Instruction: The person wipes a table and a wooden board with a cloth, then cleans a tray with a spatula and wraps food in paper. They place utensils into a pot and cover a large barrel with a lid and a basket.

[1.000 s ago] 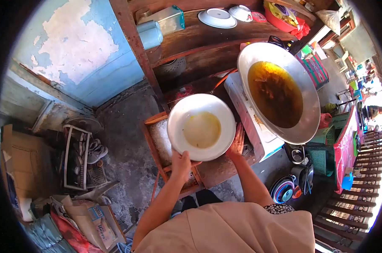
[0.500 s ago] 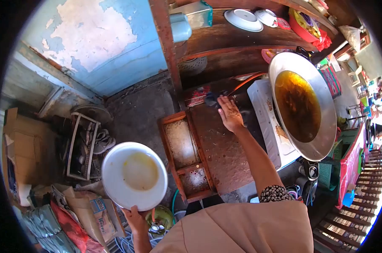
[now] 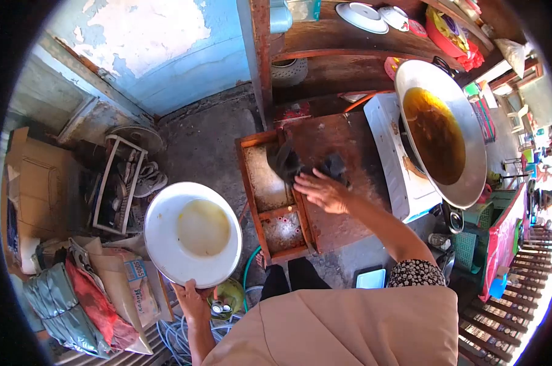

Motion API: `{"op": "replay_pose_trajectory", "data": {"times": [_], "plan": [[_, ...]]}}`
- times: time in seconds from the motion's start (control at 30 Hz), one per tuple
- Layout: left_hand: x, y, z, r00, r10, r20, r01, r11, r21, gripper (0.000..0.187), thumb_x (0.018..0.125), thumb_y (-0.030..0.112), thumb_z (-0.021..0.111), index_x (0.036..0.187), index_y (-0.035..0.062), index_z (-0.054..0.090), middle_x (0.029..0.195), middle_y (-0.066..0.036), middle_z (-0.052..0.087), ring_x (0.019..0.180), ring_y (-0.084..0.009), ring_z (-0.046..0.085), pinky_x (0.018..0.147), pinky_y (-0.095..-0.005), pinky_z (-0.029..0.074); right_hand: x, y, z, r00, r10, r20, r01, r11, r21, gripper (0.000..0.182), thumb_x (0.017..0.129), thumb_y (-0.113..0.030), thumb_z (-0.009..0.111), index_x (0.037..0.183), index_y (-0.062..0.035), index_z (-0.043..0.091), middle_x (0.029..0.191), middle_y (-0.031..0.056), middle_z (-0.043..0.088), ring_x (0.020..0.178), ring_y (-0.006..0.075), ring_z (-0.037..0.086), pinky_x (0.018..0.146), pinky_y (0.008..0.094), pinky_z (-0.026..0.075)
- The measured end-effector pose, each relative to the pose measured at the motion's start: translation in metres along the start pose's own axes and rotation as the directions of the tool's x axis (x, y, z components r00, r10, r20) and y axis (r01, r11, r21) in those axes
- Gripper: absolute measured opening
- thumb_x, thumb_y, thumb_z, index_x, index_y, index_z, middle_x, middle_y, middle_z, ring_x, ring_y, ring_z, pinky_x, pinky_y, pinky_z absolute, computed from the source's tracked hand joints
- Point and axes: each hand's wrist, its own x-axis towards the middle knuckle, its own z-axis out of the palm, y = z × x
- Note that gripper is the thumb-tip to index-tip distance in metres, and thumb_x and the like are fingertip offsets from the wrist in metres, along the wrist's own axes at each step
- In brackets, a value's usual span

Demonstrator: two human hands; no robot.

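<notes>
My left hand (image 3: 192,300) grips the lower rim of a white basin (image 3: 166,244), which has a little yellowish residue or liquid at its bottom. My right hand (image 3: 322,191) lies palm down with its fingers spread, touching a dark cloth (image 3: 288,163) on the reddish-brown wooden tabletop (image 3: 349,229). Part of the cloth hangs over an open wooden drawer (image 3: 250,183) at the table's left side. To the right, a large metal wok (image 3: 475,161) with brown oily liquid sits on a white stove (image 3: 386,149).
Wooden shelves (image 3: 325,38) with bowls and plates stand behind the table. At the left are a shoe rack (image 3: 129,189) and cardboard (image 3: 50,195). Bags (image 3: 68,305) lie lower left. A green gas cylinder (image 3: 232,293) and coiled hoses are beneath the basin.
My right hand has moved left and toward me across the tabletop, along with the dark cloth. My left hand still holds the basin. The view has shifted slightly.
</notes>
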Motion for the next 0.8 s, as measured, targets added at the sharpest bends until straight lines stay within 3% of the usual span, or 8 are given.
{"op": "replay_pose_trajectory", "data": {"times": [0.2,0.3,0.37,0.47,0.6,0.67,0.73,0.8], "plan": [[-0.012,0.003,-0.006,0.995,0.018,0.094,-0.019,1.0,0.008,0.052,0.075,-0.002,0.035,0.124,0.0095,0.023,0.108,-0.014,0.043,0.084,-0.0257,0.056,0.054,-0.034,0.056,-0.102,-0.082,0.033,0.985,0.1,0.143,-0.117,0.986,0.116,0.049,0.083,-0.006,0.045,0.129,-0.0133,0.032,0.137,0.0061,0.025,0.128,0.0199,0.018,0.106,0.0405,0.011],[-0.012,-0.001,-0.02,0.993,0.042,0.112,-0.041,0.999,-0.008,0.05,0.076,-0.002,0.035,0.123,0.0089,0.023,0.106,-0.013,0.045,0.08,-0.0246,0.057,0.054,-0.0332,0.056,-0.153,-0.114,0.044,0.988,0.157,0.006,-0.154,0.965,0.212,0.044,0.083,-0.007,0.048,0.125,-0.016,0.04,0.132,0.0041,0.034,0.123,0.0195,0.031,0.103,0.037,0.024],[-0.012,-0.003,-0.029,0.993,0.02,0.115,-0.017,0.999,-0.031,0.049,0.077,-0.003,0.035,0.123,0.0097,0.023,0.106,-0.013,0.045,0.079,-0.0241,0.058,0.053,-0.0324,0.056,-0.172,-0.128,0.04,0.746,0.619,0.243,-0.6,0.468,0.649,0.037,0.083,-0.007,0.05,0.12,-0.011,0.045,0.113,0.0088,0.053,0.102,0.0197,0.052,0.088,0.0314,0.041],[-0.011,-0.006,-0.038,0.998,0.014,0.069,-0.011,0.999,-0.053,0.05,0.078,-0.003,0.035,0.124,0.0108,0.022,0.107,-0.013,0.045,0.08,-0.0239,0.058,0.053,-0.0317,0.056,-0.137,-0.126,-0.01,0.559,0.821,0.111,-0.538,0.258,0.802,0.027,0.082,-0.008,0.051,0.109,-0.0052,0.051,0.09,0.0091,0.059,0.08,0.0161,0.059,0.072,0.0281,0.045],[-0.017,-0.009,-0.042,0.998,0.055,0.016,-0.053,0.992,-0.112,0.051,0.078,-0.002,0.036,0.125,0.0119,0.021,0.108,-0.013,0.045,0.081,-0.0242,0.058,0.052,-0.0311,0.056,-0.034,-0.114,-0.095,0.641,0.692,-0.333,-0.309,0.629,0.713,0.017,0.081,-0.008,0.053,0.096,-0.0011,0.052,0.085,0.0112,0.058,0.076,0.02,0.06,0.066,0.0305,0.045],[-0.02,-0.013,-0.051,0.997,0.072,-0.014,-0.072,0.994,-0.077,0.052,0.078,-0.001,0.036,0.126,0.0118,0.02,0.109,-0.013,0.045,0.082,-0.0248,0.058,0.051,-0.0313,0.056,0.021,-0.065,-0.091,0.692,0.373,-0.618,-0.199,0.921,0.334,0.019,0.079,-0.009,0.055,0.096,-0.0015,0.05,0.088,0.0154,0.055,0.076,0.0288,0.058,0.066,0.0348,0.046],[-0.024,-0.019,-0.061,0.997,0.06,-0.051,-0.064,0.996,-0.068,0.052,0.078,-0.001,0.036,0.127,0.0117,0.02,0.109,-0.014,0.044,0.082,-0.025,0.058,0.05,-0.0312,0.056,0.08,-0.026,-0.083,0.671,0.19,-0.716,-0.15,0.981,0.12,0.018,0.078,-0.01,0.056,0.092,-0.0024,0.048,0.092,0.0184,0.051,0.077,0.0363,0.054,0.066,0.0397,0.046],[-0.028,-0.023,-0.068,0.995,0.046,-0.085,-0.051,0.997,-0.059,0.053,0.079,0.0,0.037,0.127,0.0116,0.02,0.11,-0.014,0.044,0.082,-0.0251,0.058,0.05,-0.0311,0.056,0.126,0.0,-0.069,0.761,0.357,-0.542,-0.383,0.921,0.068,0.02,0.077,-0.013,0.057,0.092,-0.0034,0.049,0.095,0.0152,0.049,0.086,0.0327,0.053,0.072,0.0407,0.043]]}}
